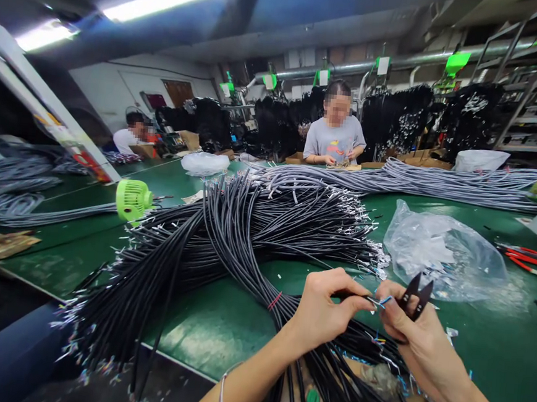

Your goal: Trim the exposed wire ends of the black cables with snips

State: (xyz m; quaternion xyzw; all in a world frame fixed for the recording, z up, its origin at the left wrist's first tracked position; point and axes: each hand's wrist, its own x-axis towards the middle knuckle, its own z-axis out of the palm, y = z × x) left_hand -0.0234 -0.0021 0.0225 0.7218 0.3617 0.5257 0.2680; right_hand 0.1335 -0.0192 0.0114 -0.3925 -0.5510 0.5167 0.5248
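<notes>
At the far left, grey cables (13,187) lie in loose heaps on the green table (212,326), and a small green fan (131,199) stands just right of them. Behind it a person in white (132,134) bends over a box. A big bundle of black cables (228,241) fans across the middle of the table, its stripped ends pointing left and right, with a red tie (274,300) around it where the strands gather. A white bag (205,163) sits beyond the bundle, and a second person in a grey shirt (335,138) works at the far edge. The left hand (322,310) pinches 1 black cable (351,295) between thumb and forefinger, the other fingers curled under. Thin wires (381,303), 1 of them blue, poke from the cable's end between the 2 hands. The right hand (414,330) pinches those wire tips with thumb and forefinger and also grips black snips (415,294), blades up; the blades seem slightly parted, though the view is too small to be sure. Just behind the hands lies a clear plastic bag (445,252). A long run of grey cable (437,180) stretches along the far side, and red-handled cutters (531,260) rest near the right edge.
</notes>
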